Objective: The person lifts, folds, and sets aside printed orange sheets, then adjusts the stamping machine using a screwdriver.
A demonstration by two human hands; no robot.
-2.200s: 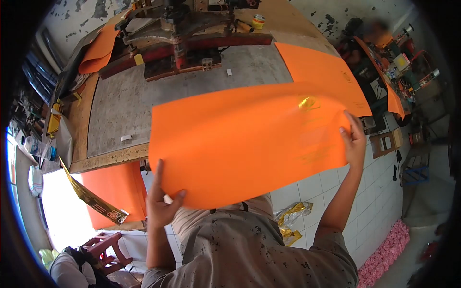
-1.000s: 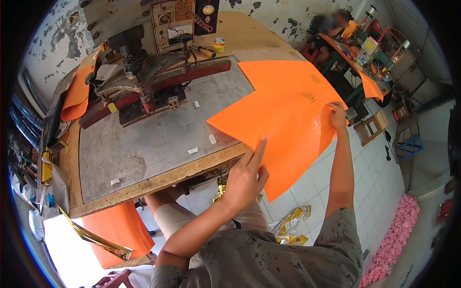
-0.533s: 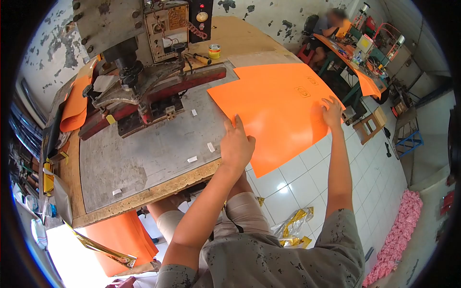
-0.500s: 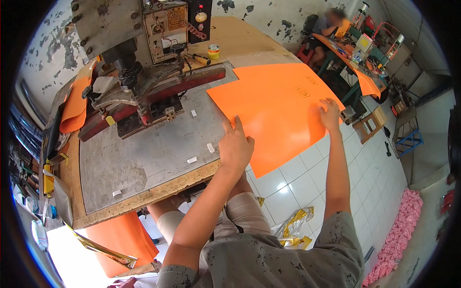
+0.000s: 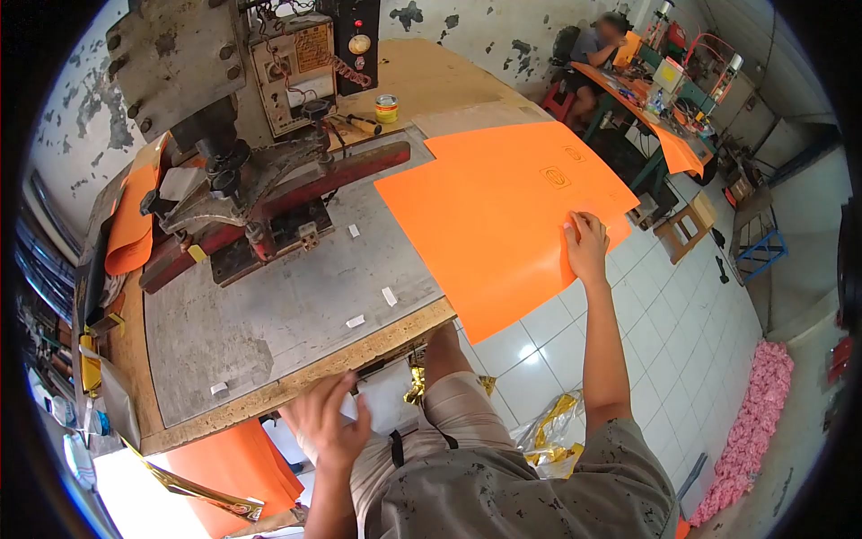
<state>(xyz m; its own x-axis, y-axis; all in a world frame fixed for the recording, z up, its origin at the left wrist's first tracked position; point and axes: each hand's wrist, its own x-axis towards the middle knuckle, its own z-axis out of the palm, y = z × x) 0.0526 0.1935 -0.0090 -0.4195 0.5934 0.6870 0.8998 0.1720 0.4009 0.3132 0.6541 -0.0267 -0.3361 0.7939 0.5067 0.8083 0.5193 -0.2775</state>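
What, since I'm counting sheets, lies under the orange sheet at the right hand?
Past the far edge of the top sheet, another orange sheet with an emblem shows. Anything else beneath, further sheets included, is covered.

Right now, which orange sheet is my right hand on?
The upper sheet, jutting past the table on the right. Your right hand is on it. Another sheet shows beneath; a curled one lies far left.

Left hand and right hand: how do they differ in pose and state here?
The left hand is off the orange sheet; the right hand touches it. The left hand appears by the near edge of the table, fingers spread; the right hand lies over the sheet, fingers closer together. Both are bare.
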